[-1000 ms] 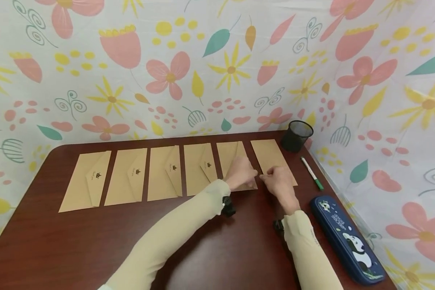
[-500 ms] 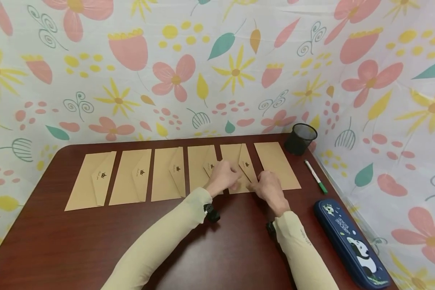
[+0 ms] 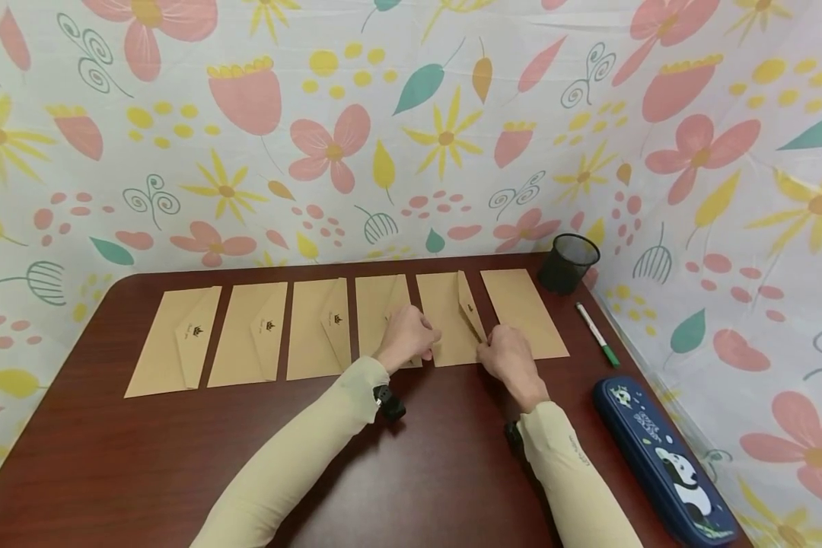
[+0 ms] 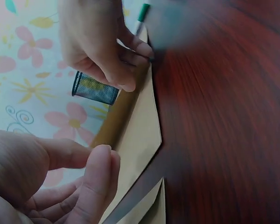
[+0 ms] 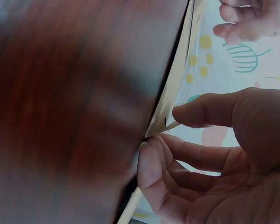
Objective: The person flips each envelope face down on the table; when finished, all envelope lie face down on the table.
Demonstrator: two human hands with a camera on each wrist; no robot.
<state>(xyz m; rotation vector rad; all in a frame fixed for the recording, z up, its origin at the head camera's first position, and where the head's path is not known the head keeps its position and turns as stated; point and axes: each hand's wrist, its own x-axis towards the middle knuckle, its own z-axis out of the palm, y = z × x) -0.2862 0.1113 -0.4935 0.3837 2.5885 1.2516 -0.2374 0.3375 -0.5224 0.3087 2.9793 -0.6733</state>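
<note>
My right hand (image 3: pixel 508 356) holds the flap (image 3: pixel 470 307) of the fifth kraft envelope (image 3: pixel 445 327) from the left at its near end. That flap stands raised, a crown print on it. In the right wrist view, the thumb (image 5: pixel 196 111) lies against the flap edge and the fingers are curled below. My left hand (image 3: pixel 406 335) hovers over the fourth envelope (image 3: pixel 377 293) and the fifth's left edge. In the left wrist view its thumb and forefinger (image 4: pixel 67 153) meet with nothing visible between them, its other fingers curled.
Three envelopes (image 3: pixel 250 335) with crown-printed flaps lie in a row to the left. A plain envelope (image 3: pixel 524 304) is at right. Beyond it are a black mesh pen cup (image 3: pixel 560 266), a green-and-white marker (image 3: pixel 596 332) and a navy panda pencil case (image 3: pixel 661 457). Patterned cloth borders the table.
My right hand has shifted left from the last envelope to the fifth one's near corner, and the fifth flap has risen. My left hand has moved left, off the fifth envelope's near right part.
</note>
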